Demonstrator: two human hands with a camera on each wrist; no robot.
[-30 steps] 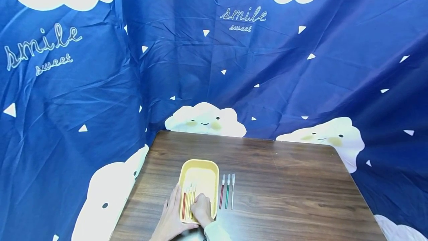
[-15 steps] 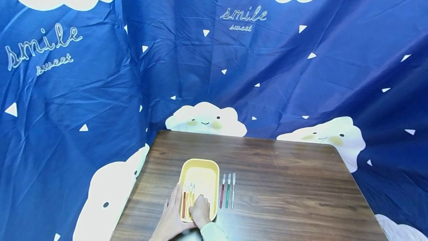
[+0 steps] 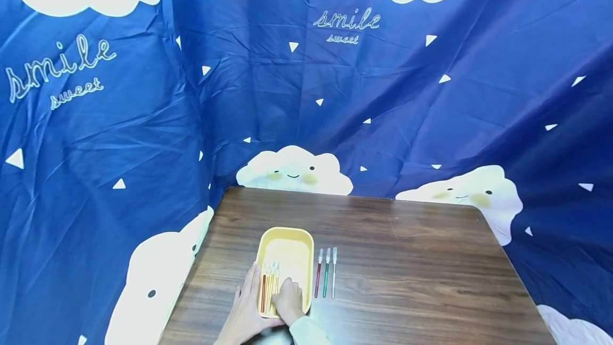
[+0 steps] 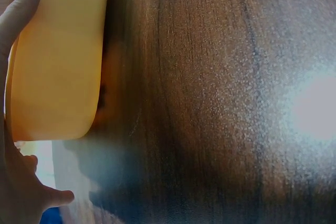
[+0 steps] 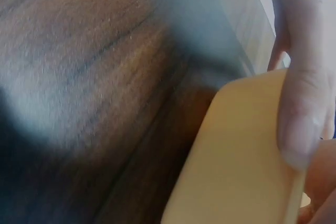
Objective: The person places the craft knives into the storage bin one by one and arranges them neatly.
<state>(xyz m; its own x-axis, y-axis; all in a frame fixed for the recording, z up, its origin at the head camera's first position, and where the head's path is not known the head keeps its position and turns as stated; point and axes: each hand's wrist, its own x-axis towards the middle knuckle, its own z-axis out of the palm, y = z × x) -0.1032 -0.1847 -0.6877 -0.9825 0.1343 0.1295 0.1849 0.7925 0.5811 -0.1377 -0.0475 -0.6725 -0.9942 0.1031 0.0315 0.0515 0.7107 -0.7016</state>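
A yellow tray [image 3: 286, 233] stands near the table's left side. My left hand [image 3: 245, 305] grips its near left corner, fingers along the left wall and thumb along the near edge. In the left wrist view, the tray's wall [image 4: 60, 61] fills the upper left. Inside lie one red craft knife [image 3: 263, 293] and several gold craft knives [image 3: 269, 289], side by side with clear caps pointing away. My right hand [image 3: 289, 300] reaches over the near right rim with curled fingers. It pinches the lower part of the rightmost gold knife; its fingertips are mostly hidden.
To the right of the tray, a red craft knife [image 3: 318, 276], a green craft knife [image 3: 326, 276] and a silver craft knife [image 3: 334, 276] lie parallel on the wooden table [image 3: 421, 270]. A blue cloud-print curtain [image 3: 268, 79] hangs behind and to the left.
The rightmost gold knife has shifted slightly left, closer in line with the others. My right hand has moved only a little; my left hand stays on the tray.
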